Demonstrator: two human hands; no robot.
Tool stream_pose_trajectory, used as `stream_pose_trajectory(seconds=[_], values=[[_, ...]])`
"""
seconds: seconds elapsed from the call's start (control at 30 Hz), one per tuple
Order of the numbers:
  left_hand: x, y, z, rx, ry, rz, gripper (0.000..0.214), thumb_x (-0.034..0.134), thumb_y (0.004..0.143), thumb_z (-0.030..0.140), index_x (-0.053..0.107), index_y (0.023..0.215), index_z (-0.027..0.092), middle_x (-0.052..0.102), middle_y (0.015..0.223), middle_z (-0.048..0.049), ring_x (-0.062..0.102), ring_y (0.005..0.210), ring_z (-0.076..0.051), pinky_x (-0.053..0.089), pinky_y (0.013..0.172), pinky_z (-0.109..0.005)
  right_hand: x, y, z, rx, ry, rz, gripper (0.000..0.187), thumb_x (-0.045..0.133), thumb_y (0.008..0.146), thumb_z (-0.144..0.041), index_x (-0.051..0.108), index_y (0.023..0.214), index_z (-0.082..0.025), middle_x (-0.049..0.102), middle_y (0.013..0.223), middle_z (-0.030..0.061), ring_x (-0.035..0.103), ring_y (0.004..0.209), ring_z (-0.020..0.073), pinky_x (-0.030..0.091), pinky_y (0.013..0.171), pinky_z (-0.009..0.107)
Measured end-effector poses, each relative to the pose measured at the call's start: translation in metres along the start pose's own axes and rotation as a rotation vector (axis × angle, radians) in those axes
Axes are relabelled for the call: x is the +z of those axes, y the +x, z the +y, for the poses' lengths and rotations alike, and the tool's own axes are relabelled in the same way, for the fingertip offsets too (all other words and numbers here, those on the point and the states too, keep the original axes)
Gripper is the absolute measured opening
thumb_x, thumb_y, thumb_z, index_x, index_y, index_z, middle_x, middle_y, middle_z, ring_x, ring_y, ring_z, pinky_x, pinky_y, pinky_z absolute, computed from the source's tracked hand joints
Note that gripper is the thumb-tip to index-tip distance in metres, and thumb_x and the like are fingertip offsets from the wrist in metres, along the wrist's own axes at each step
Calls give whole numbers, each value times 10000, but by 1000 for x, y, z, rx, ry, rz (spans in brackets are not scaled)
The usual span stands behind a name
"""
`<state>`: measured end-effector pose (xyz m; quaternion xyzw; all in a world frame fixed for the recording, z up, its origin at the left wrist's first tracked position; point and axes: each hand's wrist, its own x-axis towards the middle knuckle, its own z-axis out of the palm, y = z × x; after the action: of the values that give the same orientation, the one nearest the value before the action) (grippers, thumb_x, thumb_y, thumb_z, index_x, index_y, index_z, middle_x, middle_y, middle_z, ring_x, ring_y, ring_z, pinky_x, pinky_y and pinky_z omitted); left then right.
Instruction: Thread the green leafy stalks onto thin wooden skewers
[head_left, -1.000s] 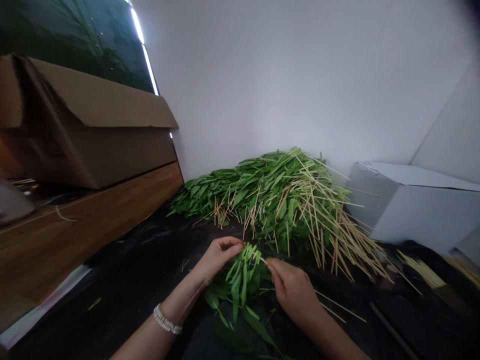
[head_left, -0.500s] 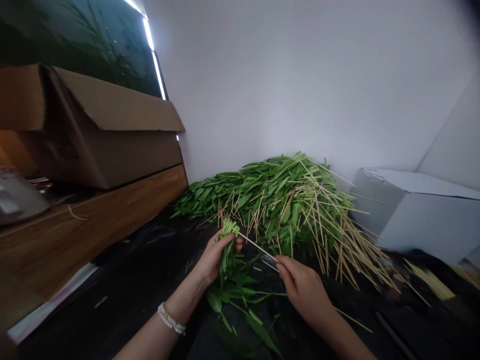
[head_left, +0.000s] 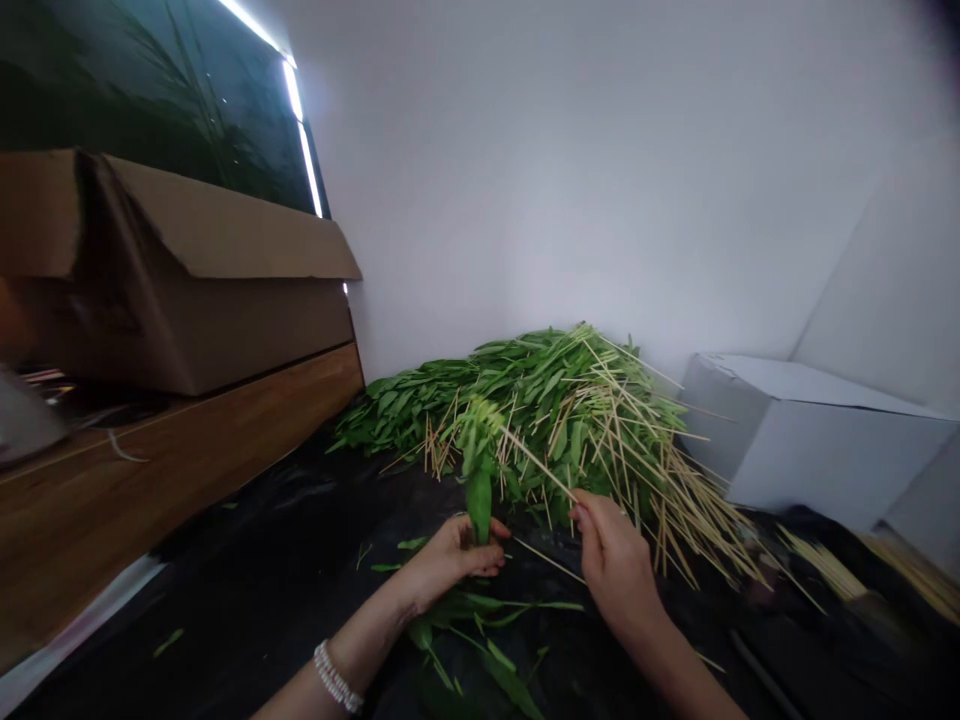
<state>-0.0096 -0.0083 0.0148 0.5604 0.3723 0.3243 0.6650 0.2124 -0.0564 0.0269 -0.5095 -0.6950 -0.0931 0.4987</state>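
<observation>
My right hand [head_left: 611,550] pinches the lower end of a thin bamboo skewer [head_left: 536,460], which slants up to the left. At its far end sits a bunch of leafy greens [head_left: 480,425], cut pale stems on top and leaves hanging down. Below the bunch, my left hand [head_left: 465,555] has its fingers curled loosely around the hanging leaf tips. Loose leaves [head_left: 502,670] lie on the black plastic sheet [head_left: 300,590] under my hands, and another skewer [head_left: 551,562] lies between them.
A large heap of skewered greens [head_left: 525,370] lies against the white wall, its sticks pointing right. To the right stand a white box [head_left: 840,440] and bundled skewers [head_left: 825,560]. An open cardboard box [head_left: 225,320] rests on a wooden surface [head_left: 300,395] at left.
The bunch has risen away from the sheet on its skewer. My left hand has slid from the stems down to the leaf tips, and the right hand has lifted slightly and moved right.
</observation>
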Motion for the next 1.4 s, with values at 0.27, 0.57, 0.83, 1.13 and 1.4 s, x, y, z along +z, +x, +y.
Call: stream_pose_trajectory(seconds=[0.27,0.57,0.83,1.13,1.4], values=[[-7,3,-14,-1,132,-182,388,784,697,366,657,983,138,696,804,-33,619,703,-131,461,694,-249,-13,23,-8,-143,-102,-30,262,369,952,-122,603,1064,-158,655,855,81,606,823,221,457,758,361],[-9,7,-18,-17,109,-253,373,798,678,371,676,947,145,693,808,-28,599,681,-108,438,677,-230,-45,59,-16,50,-1,78,272,400,943,-211,590,1137,-195,688,859,54,648,690,179,523,667,312],[-8,5,-17,-33,102,-247,383,802,665,396,681,928,145,694,791,-25,605,664,-107,448,685,-234,-72,96,11,22,-108,273,203,470,906,-218,628,1032,-206,683,966,67,655,871,220,514,797,380],[-11,7,-19,-20,107,-253,381,790,680,403,684,942,147,701,800,-31,621,688,-115,464,706,-243,-65,81,-11,-270,-65,73,243,434,933,-122,605,1084,-208,651,924,50,634,835,167,502,749,294],[-9,5,-16,-57,89,-238,380,805,660,389,681,922,144,703,800,-31,617,669,-108,456,681,-234,-79,87,-21,-195,-68,276,224,484,917,-147,628,1077,-212,638,834,35,614,741,167,492,711,316]])
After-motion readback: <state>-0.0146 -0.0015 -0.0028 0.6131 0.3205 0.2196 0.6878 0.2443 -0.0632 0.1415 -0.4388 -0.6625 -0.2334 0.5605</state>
